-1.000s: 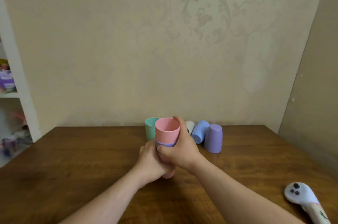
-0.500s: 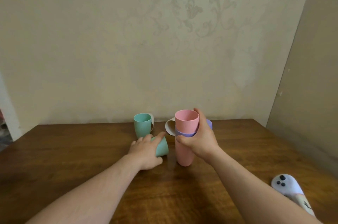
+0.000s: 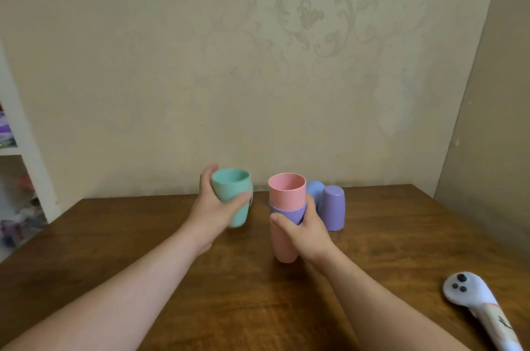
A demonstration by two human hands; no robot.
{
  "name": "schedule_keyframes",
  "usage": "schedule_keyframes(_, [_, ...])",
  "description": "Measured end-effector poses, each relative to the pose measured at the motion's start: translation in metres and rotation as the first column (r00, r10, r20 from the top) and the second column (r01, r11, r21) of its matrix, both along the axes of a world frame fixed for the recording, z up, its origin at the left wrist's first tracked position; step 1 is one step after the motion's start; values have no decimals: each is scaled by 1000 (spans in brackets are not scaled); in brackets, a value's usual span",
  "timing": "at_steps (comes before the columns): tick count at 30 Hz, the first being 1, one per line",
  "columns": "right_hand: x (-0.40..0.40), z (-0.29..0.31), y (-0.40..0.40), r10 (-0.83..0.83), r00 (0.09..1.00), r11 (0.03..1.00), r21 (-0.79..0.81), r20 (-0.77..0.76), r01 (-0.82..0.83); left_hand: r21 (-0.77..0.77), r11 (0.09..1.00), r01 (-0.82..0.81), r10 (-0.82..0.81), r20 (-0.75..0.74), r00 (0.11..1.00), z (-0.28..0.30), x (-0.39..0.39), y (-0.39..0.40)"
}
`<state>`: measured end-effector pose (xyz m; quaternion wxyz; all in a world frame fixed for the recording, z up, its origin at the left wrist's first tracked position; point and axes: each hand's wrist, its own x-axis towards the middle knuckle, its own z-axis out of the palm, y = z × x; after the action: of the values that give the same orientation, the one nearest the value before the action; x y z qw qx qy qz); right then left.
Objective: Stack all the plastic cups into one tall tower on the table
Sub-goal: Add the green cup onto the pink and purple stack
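Observation:
On the wooden table (image 3: 401, 241) stands a nested stack of cups (image 3: 286, 195): pink on top, a purple band in the middle, pink at the bottom. My right hand (image 3: 308, 233) grips the stack around its middle from the right. My left hand (image 3: 210, 213) holds a green cup (image 3: 231, 188) upright, lifted off the table, just left of the stack. Behind the stack a purple cup (image 3: 332, 207) stands upside down, with a blue cup (image 3: 315, 190) lying beside it. A sliver of something white shows behind the green cup.
A white controller with black buttons (image 3: 470, 293) lies near the table's front right. The patterned wall runs right behind the cups. A white shelf unit (image 3: 20, 173) with small items stands past the table's left edge.
My left hand has picked up a green cup from the table and raised it upright. My right hand still holds the stack, which has stayed roughly in place.

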<state>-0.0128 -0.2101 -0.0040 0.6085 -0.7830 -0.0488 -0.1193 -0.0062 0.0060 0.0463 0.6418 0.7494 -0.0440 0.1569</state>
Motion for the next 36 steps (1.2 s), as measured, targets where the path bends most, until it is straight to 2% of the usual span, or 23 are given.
schedule_keyframes(2, [-2, 1, 5, 16, 1000, 1000, -1, 5, -16, -182, 981, 70, -53, 94, 994, 30, -1, -13])
schedule_keyframes(4, [-4, 1, 8, 18, 1000, 1000, 1, 13, -18, -231, 962, 147, -115, 147, 982, 52, -5, -27])
schedule_keyframes(8, [-7, 0, 11, 39, 999, 999, 4, 31, -39, -205, 962, 180, -137, 207, 969, 67, -9, -46])
schedule_keyframes(11, [-9, 1, 16, 62, 997, 998, 20, 51, -63, -195, 953, 230, -196, 180, 964, 69, -8, -55])
schedule_keyframes(16, [-10, -1, 22, 86, 994, 995, 48, 67, -89, 109, 979, 171, -184, 119, 976, 53, -8, -59])
schedule_keyframes(22, [-10, 0, 25, 113, 989, 990, 76, 91, -120, -41, 970, 239, -239, 3, 971, 24, -13, -62])
schedule_keyframes(28, [-13, -2, 30, 71, 993, 997, 26, 92, -73, -8, 994, 107, -106, 48, 993, 7, -11, -74])
schedule_keyframes(33, [-11, -3, 35, 53, 992, 998, 24, 116, -56, 36, 994, 102, -104, 81, 991, 7, -4, -69])
schedule_keyframes(36, [-11, 2, 31, 174, 977, 985, -16, 126, -173, 32, 995, 91, -94, 83, 992, 7, -2, -67])
